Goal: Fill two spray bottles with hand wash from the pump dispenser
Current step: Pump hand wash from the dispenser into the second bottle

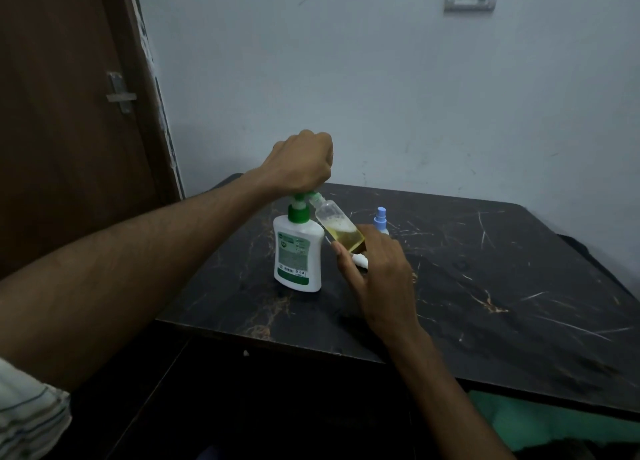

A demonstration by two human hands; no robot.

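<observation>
Right hand (pixel 377 272) is gripping tilted spray bottle (pixel 341 229); left hand (pixel 299 163), at 11 o'clock, is fisting on pump dispenser (pixel 298 252).

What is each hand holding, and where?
The right hand grips the clear bottle by its bottom end. The left hand presses the soap dispenser pump top.
</observation>
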